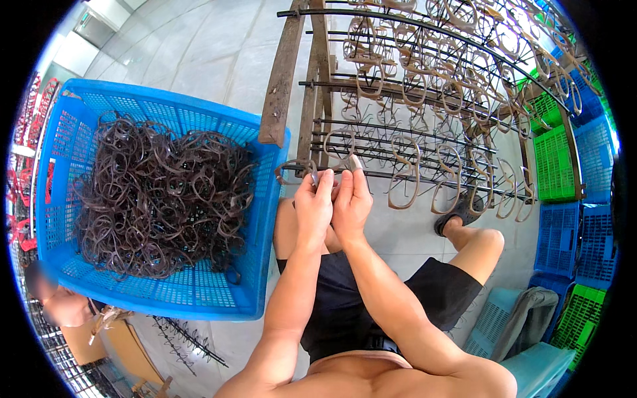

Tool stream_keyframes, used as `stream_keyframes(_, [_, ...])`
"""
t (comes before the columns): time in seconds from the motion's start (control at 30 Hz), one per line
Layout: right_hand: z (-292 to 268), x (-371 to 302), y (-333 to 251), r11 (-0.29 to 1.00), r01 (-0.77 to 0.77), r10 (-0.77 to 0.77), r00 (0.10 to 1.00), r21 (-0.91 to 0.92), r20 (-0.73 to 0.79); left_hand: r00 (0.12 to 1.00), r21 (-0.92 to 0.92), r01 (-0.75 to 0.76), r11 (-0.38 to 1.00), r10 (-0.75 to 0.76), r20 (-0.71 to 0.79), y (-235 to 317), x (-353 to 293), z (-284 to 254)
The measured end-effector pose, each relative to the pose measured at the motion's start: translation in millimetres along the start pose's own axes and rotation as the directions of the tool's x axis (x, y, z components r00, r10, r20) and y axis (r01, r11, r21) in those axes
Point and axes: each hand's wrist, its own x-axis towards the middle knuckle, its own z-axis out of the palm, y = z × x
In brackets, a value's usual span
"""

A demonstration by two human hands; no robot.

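Side by side in front of the rack, my left hand (pixel 314 207) and my right hand (pixel 352 202) are closed in a pinch, thumbs close together. A dark brown eyeglass frame (pixel 284 174) sticks out to the left from my left fingers. My right fingers seem to grip its other end, though the fingers hide most of that part. Something pale covers a fingertip of my right hand. Just beyond my hands, paler eyeglass frames (pixel 406 174) hang from the black rods (pixel 424 177) of a wooden rack (pixel 282 79).
To the left stands a blue plastic crate (pixel 255 292) with a heap of dark eyeglass frames (pixel 166 199). Blue and green crates (pixel 556 162) are stacked at the right. A spiked black rod (pixel 189 339) lies on the floor. Another person (pixel 63 302) is at the lower left.
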Motion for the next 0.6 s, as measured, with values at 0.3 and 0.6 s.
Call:
stream_keyframes(0.3, [-8, 6, 2, 0.997, 0.013, -0.012, 1.000, -0.076, 0.009, 0.997, -0.010, 0.000, 1.000, -0.001, -0.077, -9, 1, 7])
stream_keyframes(0.6, [-9, 7, 9, 0.994, 0.059, -0.061, 0.998, -0.092, -0.012, 0.993, -0.120, 0.107, 0.987, -0.111, -0.030, -6, 4, 9])
